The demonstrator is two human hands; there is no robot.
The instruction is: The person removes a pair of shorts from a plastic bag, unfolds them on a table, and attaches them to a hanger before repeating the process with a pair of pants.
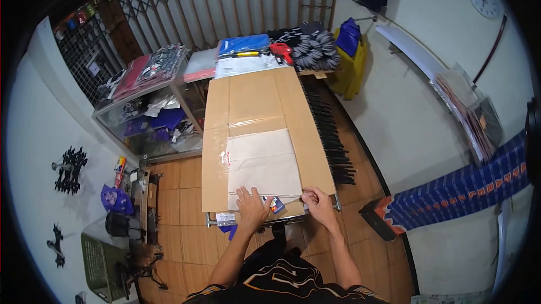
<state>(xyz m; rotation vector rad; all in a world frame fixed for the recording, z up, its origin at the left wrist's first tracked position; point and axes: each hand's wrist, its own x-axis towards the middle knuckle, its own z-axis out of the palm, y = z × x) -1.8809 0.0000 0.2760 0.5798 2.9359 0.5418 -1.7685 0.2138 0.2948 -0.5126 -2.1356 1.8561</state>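
A folded beige cloth lies flat on a long cardboard sheet that covers the table. My left hand rests on the cloth's near edge, its fingers spread. At the near right corner, my right hand has its thumb and fingertips closed on the cloth's edge. Between the hands, a small dark blue packet with a bit of white and orange lies at the cloth's near edge, partly covered by my left hand.
Past the cardboard lie a blue plastic pack, a red tool and grey-black bundles. A glass display case stands left. Black hangers line the table's right side. A green basket sits lower left.
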